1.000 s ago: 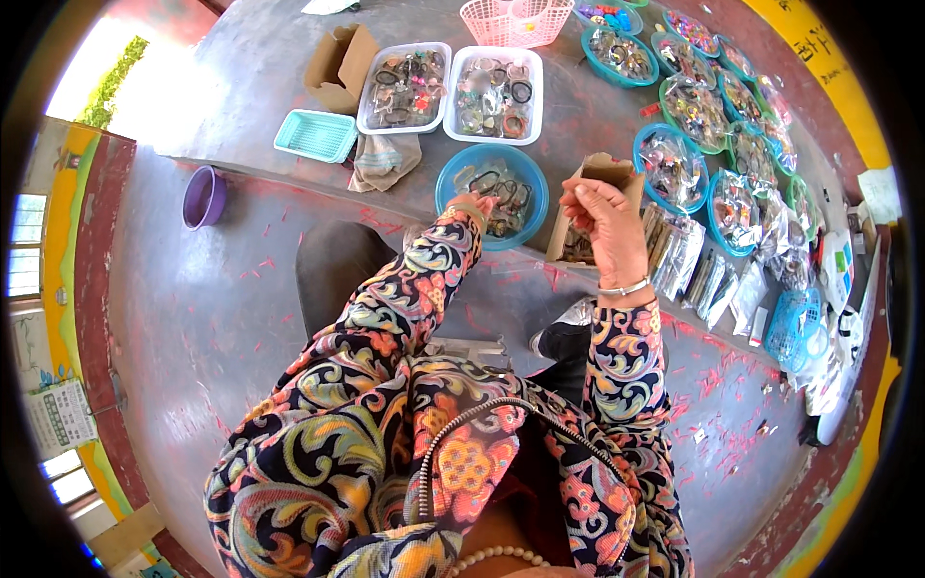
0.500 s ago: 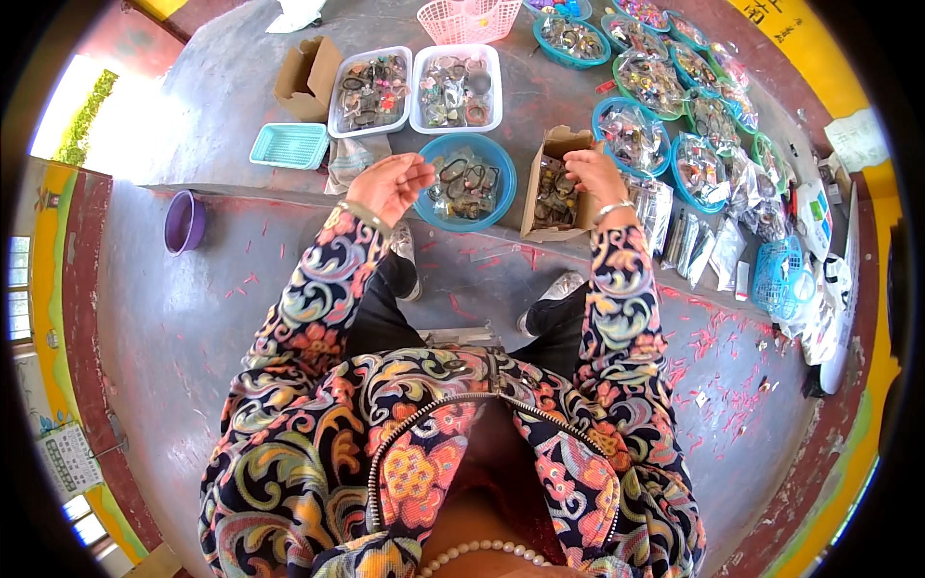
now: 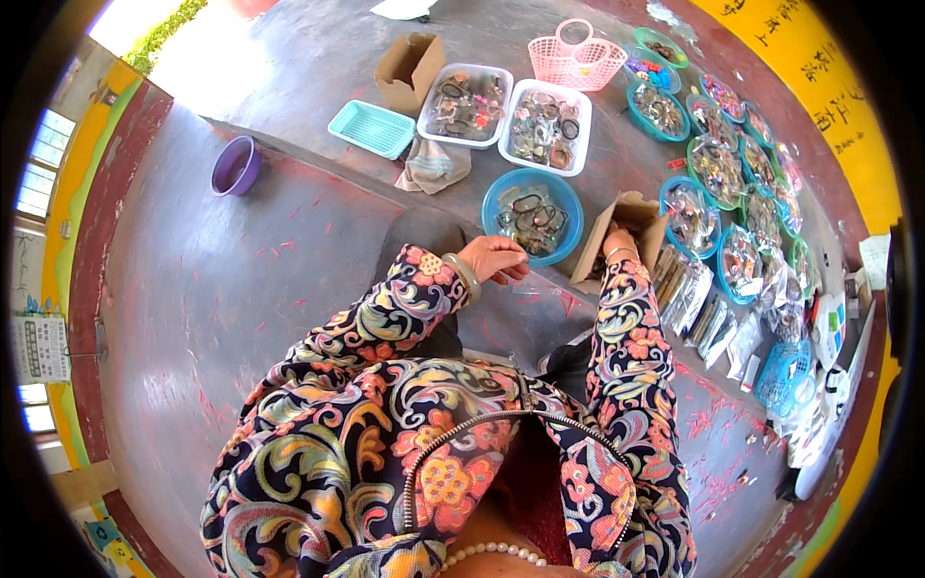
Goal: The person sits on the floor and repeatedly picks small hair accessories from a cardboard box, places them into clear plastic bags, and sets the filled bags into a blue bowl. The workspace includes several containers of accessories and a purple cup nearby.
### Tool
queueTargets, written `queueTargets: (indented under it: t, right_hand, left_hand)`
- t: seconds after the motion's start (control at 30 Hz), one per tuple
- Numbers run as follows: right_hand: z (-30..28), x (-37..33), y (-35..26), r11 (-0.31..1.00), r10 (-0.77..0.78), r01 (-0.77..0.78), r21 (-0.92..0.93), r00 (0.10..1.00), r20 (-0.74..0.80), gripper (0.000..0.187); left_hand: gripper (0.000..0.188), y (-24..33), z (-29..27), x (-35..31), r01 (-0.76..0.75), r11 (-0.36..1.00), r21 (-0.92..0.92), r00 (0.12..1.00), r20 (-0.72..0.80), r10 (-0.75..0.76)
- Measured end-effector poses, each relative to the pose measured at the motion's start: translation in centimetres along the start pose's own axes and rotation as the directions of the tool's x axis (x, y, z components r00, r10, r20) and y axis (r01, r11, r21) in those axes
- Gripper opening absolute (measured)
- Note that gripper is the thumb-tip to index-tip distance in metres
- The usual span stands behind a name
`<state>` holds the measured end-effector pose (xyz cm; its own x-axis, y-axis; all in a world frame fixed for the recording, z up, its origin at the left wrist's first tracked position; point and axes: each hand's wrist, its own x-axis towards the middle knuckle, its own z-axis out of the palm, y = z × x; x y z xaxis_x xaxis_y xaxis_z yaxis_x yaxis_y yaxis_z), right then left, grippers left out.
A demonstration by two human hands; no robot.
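My left hand (image 3: 493,259) hovers at the near-left rim of a round blue basin (image 3: 494,199), palm down, its fingers loosely stretched out with nothing visible in them. Dark looped bands and small clear packets (image 3: 533,223) lie in the basin. Right of it, my right hand (image 3: 620,241) reaches down into an upright cardboard box (image 3: 594,241). The box flap and wall hide those fingers, so what they touch is out of sight. Behind the basin, two white trays (image 3: 584,159) hold more bands and packaged trinkets.
At the left are a turquoise basket (image 3: 371,129), a crumpled cloth (image 3: 434,166), an open carton (image 3: 409,72) and a purple basin (image 3: 234,166) on the lower floor. A pink basket (image 3: 576,64) stands behind the trays. Several filled basins (image 3: 691,218) crowd the right side.
My right hand has gone from above the cardboard box down into it. My left hand has lowered toward me, near the basin's rim. The view has turned, shifting the scene rightward.
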<state>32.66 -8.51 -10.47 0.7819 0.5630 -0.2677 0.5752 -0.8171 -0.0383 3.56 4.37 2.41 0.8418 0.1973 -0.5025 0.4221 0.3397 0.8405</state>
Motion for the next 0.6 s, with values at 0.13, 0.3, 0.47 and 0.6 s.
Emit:
queueTargets:
  t: [0.13,0.3,0.47,0.6]
  right_hand:
    - [-1.2,-0.1,-0.7,0.99,0.076,-0.092,0.11,0.987,0.14,0.037]
    - [-0.3,1.1,0.1,0.961,0.152,-0.15,0.233,0.988,0.01,0.034]
    - [-0.2,2.2,0.9,0.88,0.378,-0.333,0.338,0.923,-0.077,0.028]
    - [-1.1,1.8,0.8,0.89,0.339,-0.305,0.337,0.94,-0.043,0.026]
  left_hand:
    - [0.027,-0.1,0.0,-0.1,-0.026,1.0,0.011,1.0,-0.013,0.026]
    - [0.027,0.0,0.0,0.0,-0.003,0.997,0.081,1.0,-0.017,0.005]
    - [0.026,-0.1,0.3,0.2,0.003,0.994,0.108,0.999,-0.034,0.001]
    - [0.023,-1.1,0.1,0.8,-0.034,0.995,0.09,0.998,-0.055,0.039]
